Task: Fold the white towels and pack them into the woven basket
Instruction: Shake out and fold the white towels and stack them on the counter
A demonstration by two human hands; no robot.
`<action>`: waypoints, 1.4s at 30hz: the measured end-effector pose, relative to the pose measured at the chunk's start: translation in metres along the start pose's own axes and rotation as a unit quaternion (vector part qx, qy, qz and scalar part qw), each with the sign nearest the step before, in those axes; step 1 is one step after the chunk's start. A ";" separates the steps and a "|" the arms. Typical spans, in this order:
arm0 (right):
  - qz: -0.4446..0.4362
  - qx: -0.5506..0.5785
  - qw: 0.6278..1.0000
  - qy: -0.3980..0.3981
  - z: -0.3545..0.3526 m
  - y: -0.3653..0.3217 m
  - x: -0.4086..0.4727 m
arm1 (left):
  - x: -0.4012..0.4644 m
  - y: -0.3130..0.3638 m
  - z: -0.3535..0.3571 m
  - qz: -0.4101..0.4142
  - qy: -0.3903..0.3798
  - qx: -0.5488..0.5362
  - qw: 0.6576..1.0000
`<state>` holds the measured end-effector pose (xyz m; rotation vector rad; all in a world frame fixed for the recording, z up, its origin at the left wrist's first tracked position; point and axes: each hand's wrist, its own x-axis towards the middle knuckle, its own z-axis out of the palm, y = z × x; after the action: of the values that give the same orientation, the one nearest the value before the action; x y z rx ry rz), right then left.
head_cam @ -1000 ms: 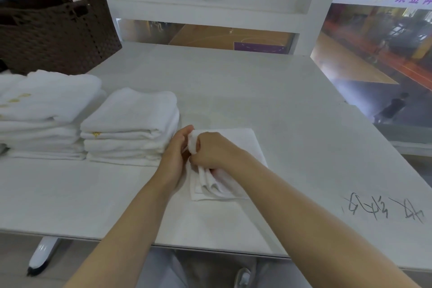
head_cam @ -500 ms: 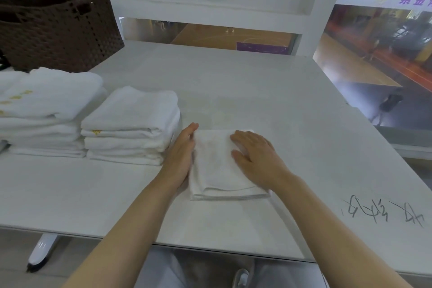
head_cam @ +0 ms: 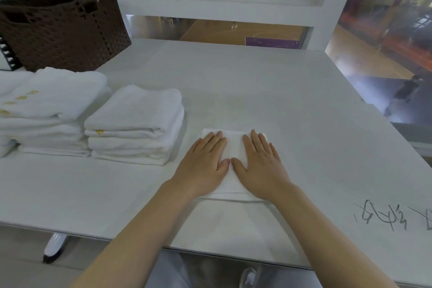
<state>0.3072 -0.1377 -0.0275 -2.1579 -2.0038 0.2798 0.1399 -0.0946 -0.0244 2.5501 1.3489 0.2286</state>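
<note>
Both hands lie flat and spread on the small folded towel at the near middle of the bench: the left hand covers its left half, the right hand its right half, fingers straight and pointing away, thumbs almost meeting in the middle. Neither grips anything; the palms simply press down, most likely to flatten the last fold and push the air out so the towel keeps its shape when lifted. Only a strip of white shows between and beyond the fingers, plus the folded edge nearest the person.

Just left of it stands a stack of folded towels, and further left a second, taller stack with gold marks on its top piece. They seem to be gathered there so they can go into the basket together. The woven basket, dark brown, sits at the far left corner of the bench, behind the stacks and well apart from the hands; whether it holds anything cannot be seen from here. Judging by this, folding is nearly done for this piece and packing has not begun
</note>
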 end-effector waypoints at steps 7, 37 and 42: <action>0.001 0.039 0.999 -0.012 -0.001 0.002 -0.001 | 0.000 -0.003 -0.002 -0.009 -0.050 -0.009 0.999; 0.055 0.204 0.970 -0.120 -0.062 0.030 0.008 | 0.019 0.006 -0.041 -0.021 -0.023 0.094 0.995; 0.094 0.481 0.866 -0.099 -0.083 0.015 -0.004 | 0.011 0.008 -0.066 -0.035 0.070 0.023 0.997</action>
<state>0.3431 -0.1430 0.0490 -1.6534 -1.2417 1.2587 0.1361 -0.0807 0.0413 2.5607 1.5059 0.3729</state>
